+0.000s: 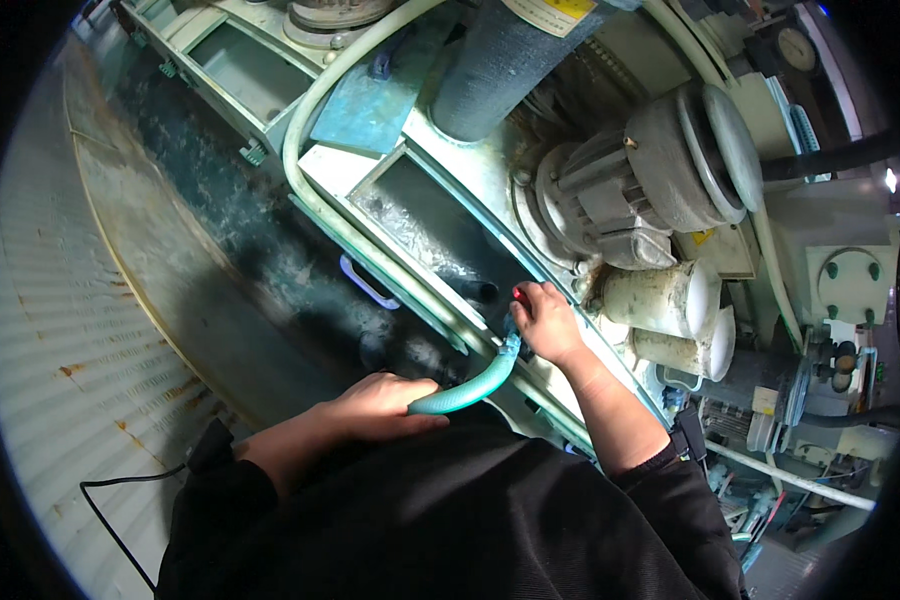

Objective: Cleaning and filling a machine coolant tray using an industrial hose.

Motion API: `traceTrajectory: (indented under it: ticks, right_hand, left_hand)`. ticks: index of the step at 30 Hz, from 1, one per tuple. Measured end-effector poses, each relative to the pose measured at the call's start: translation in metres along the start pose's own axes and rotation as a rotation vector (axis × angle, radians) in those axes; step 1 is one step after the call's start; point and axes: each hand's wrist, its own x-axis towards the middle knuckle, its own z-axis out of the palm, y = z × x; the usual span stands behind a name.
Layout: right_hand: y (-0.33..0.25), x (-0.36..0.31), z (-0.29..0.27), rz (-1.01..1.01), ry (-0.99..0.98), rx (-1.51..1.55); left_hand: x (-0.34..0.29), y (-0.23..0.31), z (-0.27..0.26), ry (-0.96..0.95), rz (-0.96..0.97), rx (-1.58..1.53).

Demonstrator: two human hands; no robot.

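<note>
Your left hand (380,408) was the nearer of your hands, on the left, and it looked closed around the near end of the green hose (467,391), with no gap showing; the fingers' undersides were hidden. The hose lay between your hands, just in front of your dark top, its long axis running from near left to far right and bowing up toward the far end. No hose showed beyond your left fist.

Your right hand (547,322) was farther off and to the right, fingers bent over the hose's far end, where a blue fitting (511,336) met it. A small red part (519,294) showed at the fingertips; whether they gripped it or only touched it, I cannot tell.

Left of the hose's far end was a purple-blue handle (368,283). Beyond your right hand the open compartment (420,215) stretched far and left, with the grey motor (630,185) to its right and a teal plate (365,110) at its far end.
</note>
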Motion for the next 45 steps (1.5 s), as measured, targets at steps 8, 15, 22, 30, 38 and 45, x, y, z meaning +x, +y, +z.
traceTrajectory:
  ticks: [8,15,22,30,38,45]
  right_hand:
    - [-0.011,0.0,0.0,-0.035,0.048,0.03]
    - [-0.007,0.011,0.006,-0.005,-0.023,0.035]
    - [0.005,0.009,0.009,0.026,-0.032,0.036]
    - [0.012,0.011,0.012,0.042,-0.038,-0.007]
    - [0.007,0.021,0.017,-0.144,-0.01,-0.143]
    - [-0.013,0.099,0.048,-0.077,-0.234,0.258]
  left_hand:
    - [-0.011,0.006,-0.011,0.035,-0.019,-0.007]
    - [-0.003,-0.012,-0.008,0.004,0.029,-0.035]
    - [0.014,-0.009,-0.017,-0.111,-0.005,-0.034]
    - [0.026,-0.014,-0.014,-0.126,0.027,-0.047]
    - [0.036,-0.031,0.005,-0.132,0.052,-0.051]
    - [0.053,-0.034,0.017,-0.173,-0.042,0.112]
